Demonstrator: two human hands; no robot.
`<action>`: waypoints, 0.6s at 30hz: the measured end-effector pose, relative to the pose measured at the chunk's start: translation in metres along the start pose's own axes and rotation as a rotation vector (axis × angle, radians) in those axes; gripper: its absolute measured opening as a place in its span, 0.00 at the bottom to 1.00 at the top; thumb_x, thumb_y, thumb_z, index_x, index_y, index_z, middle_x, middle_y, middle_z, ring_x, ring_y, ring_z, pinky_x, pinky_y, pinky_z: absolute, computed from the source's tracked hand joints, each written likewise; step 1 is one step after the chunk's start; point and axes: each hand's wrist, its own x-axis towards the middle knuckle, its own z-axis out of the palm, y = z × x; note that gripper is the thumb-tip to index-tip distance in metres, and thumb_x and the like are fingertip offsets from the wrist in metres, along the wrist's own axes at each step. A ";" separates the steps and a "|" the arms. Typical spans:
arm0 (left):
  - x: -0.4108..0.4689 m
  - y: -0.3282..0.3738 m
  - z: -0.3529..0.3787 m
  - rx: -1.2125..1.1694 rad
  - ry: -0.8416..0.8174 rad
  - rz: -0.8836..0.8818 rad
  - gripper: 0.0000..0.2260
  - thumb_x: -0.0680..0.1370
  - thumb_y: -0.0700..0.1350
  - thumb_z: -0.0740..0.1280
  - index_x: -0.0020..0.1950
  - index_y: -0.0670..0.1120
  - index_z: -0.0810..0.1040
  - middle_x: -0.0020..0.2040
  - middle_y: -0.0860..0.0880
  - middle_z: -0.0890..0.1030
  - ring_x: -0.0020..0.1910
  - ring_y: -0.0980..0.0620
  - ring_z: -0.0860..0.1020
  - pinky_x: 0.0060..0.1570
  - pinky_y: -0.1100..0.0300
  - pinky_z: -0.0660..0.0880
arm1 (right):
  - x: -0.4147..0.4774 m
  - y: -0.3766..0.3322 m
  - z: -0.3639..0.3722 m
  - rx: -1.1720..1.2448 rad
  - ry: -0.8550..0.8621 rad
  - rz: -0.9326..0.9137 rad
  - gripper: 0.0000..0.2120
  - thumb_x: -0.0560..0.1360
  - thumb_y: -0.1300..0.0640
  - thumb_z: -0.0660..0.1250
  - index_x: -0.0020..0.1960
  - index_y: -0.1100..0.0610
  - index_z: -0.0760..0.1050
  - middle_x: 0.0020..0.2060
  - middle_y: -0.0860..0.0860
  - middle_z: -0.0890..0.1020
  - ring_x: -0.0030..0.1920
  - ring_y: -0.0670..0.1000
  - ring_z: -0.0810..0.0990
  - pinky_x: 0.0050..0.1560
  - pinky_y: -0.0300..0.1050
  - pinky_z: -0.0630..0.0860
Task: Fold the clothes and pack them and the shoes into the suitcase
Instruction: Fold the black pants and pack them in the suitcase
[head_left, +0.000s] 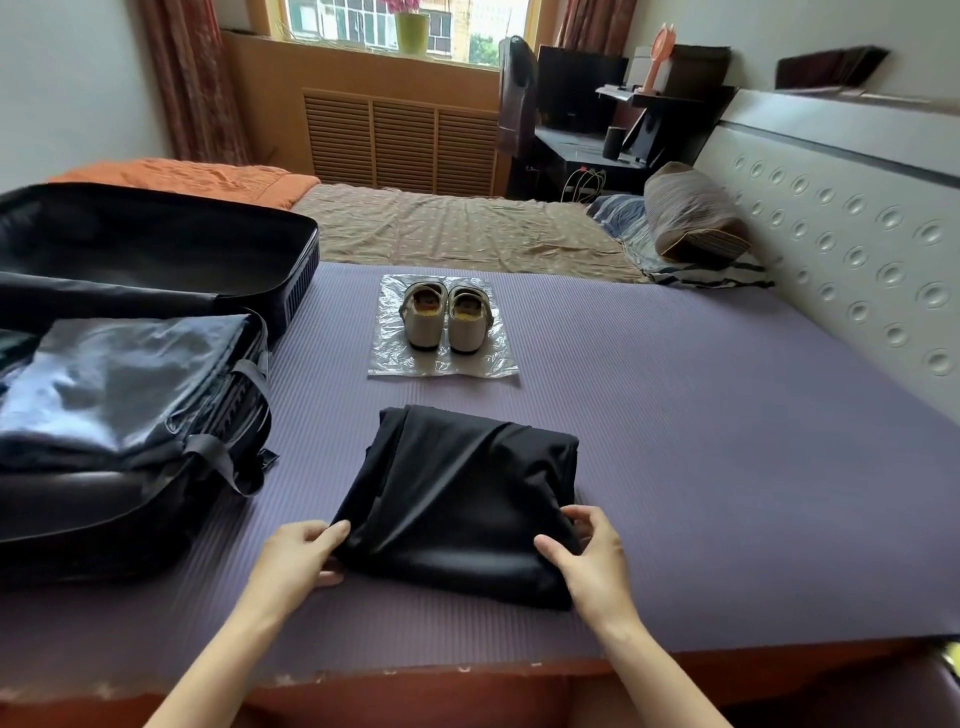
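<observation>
Head view: A person packing on a bed takes a folded black garment (462, 493) by its two near corners. The left hand (298, 556) has a closed grip on the left corner, fingers on top and thumb at the edge below. The right hand (592, 558) has a closed grip on the right corner, thumb on top. The garment lies flat on a purple mat (701, 441), near the front edge. The shoes (447, 317) stand side by side beyond it on a clear plastic sheet (441, 364). The suitcase (291, 260) lies open to the left, its near half already holding a shiny grey bundle (119, 374).

The fold looks done, and the carry to the suitcase is probably next. That is where it could come undone. Both grips sit on the near edge only, so the far layers would hang free on a lift and may slide apart, as the cloth looks smooth and slack. A hand slipped under the middle would guard against that.

A loose strap (223, 457) hangs over the suitcase's near wall, right on the likely path, and could catch a trailing layer.

The near half appears fairly full; pressing the garment in there might crush the fold. The far half looks empty, though its depths are too dark to tell.

The shoes rest on the sheet unwrapped, so lifting the sheet alone could tip them out.
</observation>
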 end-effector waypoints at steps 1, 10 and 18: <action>-0.001 -0.005 -0.002 0.009 0.006 -0.006 0.13 0.79 0.40 0.63 0.38 0.38 0.80 0.38 0.40 0.81 0.41 0.46 0.80 0.37 0.57 0.80 | 0.000 0.000 -0.001 0.003 -0.006 -0.013 0.16 0.69 0.59 0.75 0.53 0.52 0.73 0.45 0.46 0.79 0.46 0.44 0.78 0.48 0.40 0.75; 0.035 0.050 0.013 0.288 0.239 0.319 0.11 0.76 0.54 0.67 0.52 0.48 0.78 0.51 0.47 0.76 0.51 0.48 0.77 0.52 0.52 0.74 | 0.040 -0.009 -0.005 0.187 0.074 0.119 0.19 0.70 0.51 0.74 0.56 0.57 0.73 0.48 0.51 0.79 0.51 0.51 0.78 0.54 0.45 0.74; 0.097 0.091 0.066 0.512 0.272 0.252 0.23 0.72 0.63 0.67 0.55 0.45 0.79 0.56 0.43 0.74 0.59 0.43 0.71 0.57 0.52 0.69 | 0.106 -0.024 0.017 0.144 0.200 0.310 0.16 0.72 0.46 0.72 0.47 0.59 0.76 0.43 0.52 0.80 0.47 0.53 0.78 0.45 0.43 0.71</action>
